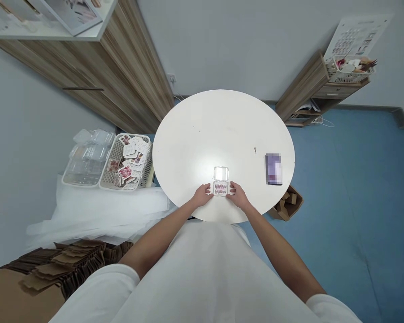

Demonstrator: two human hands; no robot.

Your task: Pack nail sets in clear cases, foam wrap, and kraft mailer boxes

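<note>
A small clear plastic case (pixel 220 189) lies on the round white table (pixel 188 130) with its lid (pixel 221 173) tipped back, away from me. Two rows of pink, glossy press-on nails (pixel 220 186) show inside its lower half. To the left of the case is my left hand (pixel 202 196), fingers apart, thumb tip at the case's near left corner. My right hand (pixel 238 196) mirrors it on the right, fingers spread and thumb close to the right edge. Whether the fingertips press on the case is too small to tell.
A purple box (pixel 273 169) lies at the table's right. Left of the table, a white basket (pixel 147 154) holds nail cards beside a bin of clear plastic cases (pixel 89 157). Folded cardboard (pixel 74 264) is stacked lower left. An open carton (pixel 294 204) sits below the table's right edge.
</note>
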